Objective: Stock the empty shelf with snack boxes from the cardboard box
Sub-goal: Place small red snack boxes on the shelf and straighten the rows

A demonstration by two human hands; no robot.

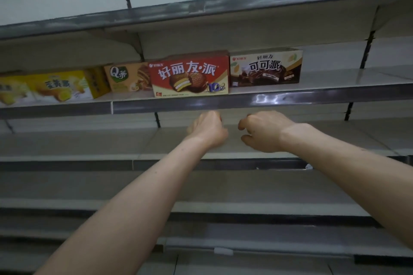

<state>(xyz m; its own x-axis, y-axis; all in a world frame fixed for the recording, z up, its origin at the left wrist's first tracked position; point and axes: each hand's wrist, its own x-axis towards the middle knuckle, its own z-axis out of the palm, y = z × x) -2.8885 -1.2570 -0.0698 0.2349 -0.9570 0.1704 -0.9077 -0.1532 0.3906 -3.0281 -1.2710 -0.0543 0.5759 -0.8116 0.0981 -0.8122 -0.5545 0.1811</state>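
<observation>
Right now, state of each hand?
Left hand: fingers curl out of view, cannot tell.
Right hand: open, loosely curled, holding nothing.
</observation>
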